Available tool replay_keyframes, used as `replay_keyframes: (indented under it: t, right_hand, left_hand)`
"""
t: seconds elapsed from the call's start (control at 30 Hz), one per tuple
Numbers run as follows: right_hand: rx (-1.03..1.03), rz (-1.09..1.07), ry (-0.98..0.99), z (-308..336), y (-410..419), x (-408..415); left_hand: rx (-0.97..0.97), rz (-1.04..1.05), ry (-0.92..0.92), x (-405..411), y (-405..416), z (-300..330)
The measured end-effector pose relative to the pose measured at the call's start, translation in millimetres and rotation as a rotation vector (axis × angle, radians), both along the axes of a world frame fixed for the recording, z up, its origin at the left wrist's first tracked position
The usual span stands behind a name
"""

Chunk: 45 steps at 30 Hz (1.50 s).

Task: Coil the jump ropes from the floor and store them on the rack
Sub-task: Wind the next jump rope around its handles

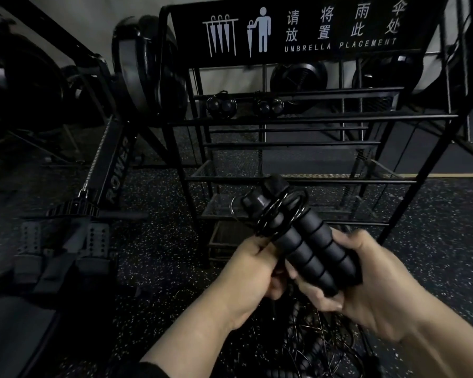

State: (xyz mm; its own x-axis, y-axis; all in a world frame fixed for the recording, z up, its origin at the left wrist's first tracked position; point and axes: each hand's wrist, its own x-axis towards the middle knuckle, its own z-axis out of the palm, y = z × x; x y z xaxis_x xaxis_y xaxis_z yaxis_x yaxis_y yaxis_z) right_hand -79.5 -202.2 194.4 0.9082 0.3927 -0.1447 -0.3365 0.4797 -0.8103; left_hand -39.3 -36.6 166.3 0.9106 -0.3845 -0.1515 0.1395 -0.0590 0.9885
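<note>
A black jump rope with two ribbed foam handles (309,241) is held side by side in front of the black rack (311,117), its cord wrapped several times round the handles' upper ends. My right hand (372,285) grips the lower ends of the handles. My left hand (246,276) pinches the cord beside the handles. Two coiled ropes (221,105) (268,105) sit on the rack's upper bars. More ropes (306,339) lie tangled on the floor below my hands.
A rowing machine (112,170) stretches along the left with its footrests (63,241) near me. Weight plates (148,66) stand behind the rack. The rack carries an umbrella placement sign (311,28). Speckled rubber flooring (434,227) lies all around.
</note>
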Motion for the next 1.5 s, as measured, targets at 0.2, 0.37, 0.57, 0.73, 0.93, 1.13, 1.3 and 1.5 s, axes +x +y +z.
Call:
replay_keyframes:
  t: [0.2, 0.37, 0.57, 0.73, 0.93, 1.13, 1.3, 1.5]
  right_hand:
    - [-0.273, -0.225, 0.034, -1, -2, -1]
    - [-0.365, -0.297, 0.050, -4, -3, 4]
    - [-0.466, -0.344, 0.045, -8, -4, 6]
    - [-0.803, -0.399, -0.036, -12, -13, 11]
    - [-1.176, -0.272, -0.168, -22, -24, 15]
    - [-1.261, -0.084, -0.225, -24, -22, 12]
    - [-1.206, 0.197, -0.308, -19, -14, 5]
    - [-0.916, 0.324, -0.375, -6, -16, 0]
  left_hand:
    - [0.148, 0.034, -0.042, 5, -1, 2]
    - [0.336, -0.001, -0.063, 11, 5, 3]
    - [0.465, -0.005, -0.101, 15, 10, 1]
    - [0.647, -0.089, -0.277, 13, 13, 3]
    - [0.861, -0.178, -0.458, 13, 21, 11]
    - [0.829, -0.325, -0.547, 17, 33, 25]
    - [0.738, -0.413, -0.502, 20, 44, 37]
    - [0.495, -0.386, -0.412, 22, 53, 44]
